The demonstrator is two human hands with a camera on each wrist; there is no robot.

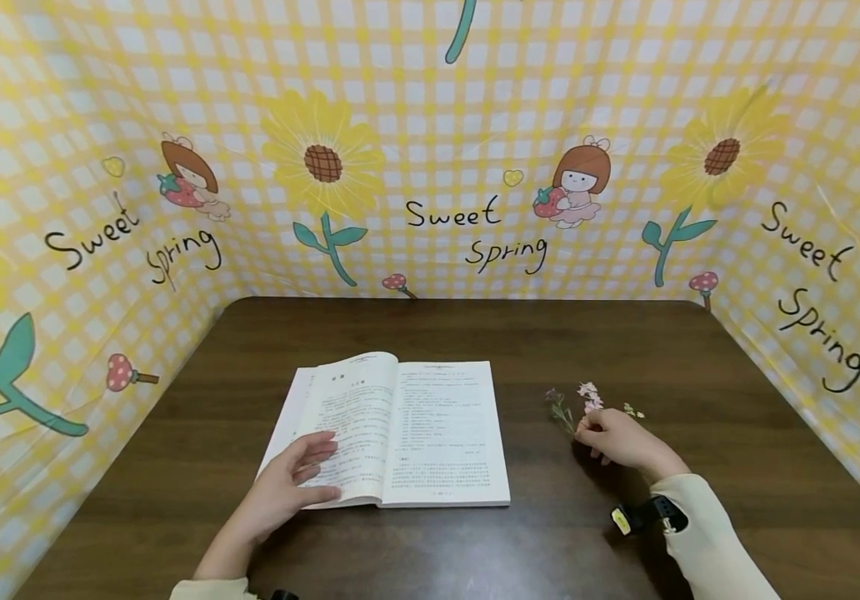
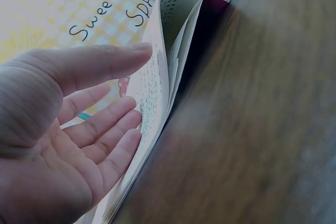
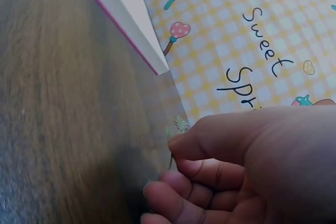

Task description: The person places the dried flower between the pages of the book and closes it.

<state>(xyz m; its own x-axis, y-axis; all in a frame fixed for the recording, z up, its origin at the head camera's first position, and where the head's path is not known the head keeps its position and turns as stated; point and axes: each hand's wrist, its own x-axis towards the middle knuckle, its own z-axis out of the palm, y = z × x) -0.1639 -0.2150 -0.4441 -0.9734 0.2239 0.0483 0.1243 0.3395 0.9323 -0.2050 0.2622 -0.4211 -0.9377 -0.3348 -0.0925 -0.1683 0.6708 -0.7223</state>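
Note:
An open book (image 1: 445, 433) with printed pages lies on the table, its left pages bowed up near the spine. My left hand (image 1: 280, 492) rests at the lower part of the left page, fingers loosely extended; in the left wrist view the fingertips lie along the curved page (image 2: 149, 85), thumb spread above. To the right of the book, my right hand (image 1: 625, 442) pinches a thin stem (image 3: 171, 160) between thumb and index finger. A small purple flower sprig (image 1: 559, 407) leads down to those fingertips. Just beyond the hand are a pink flower sprig (image 1: 589, 395) and a yellowish-green sprig (image 1: 634, 411).
The dark wooden table (image 1: 587, 333) is bordered at the back and sides by a yellow checked cloth (image 1: 460, 133) printed with flowers and lettering. A black band with a yellow-faced device (image 1: 621, 521) sits at the right wrist.

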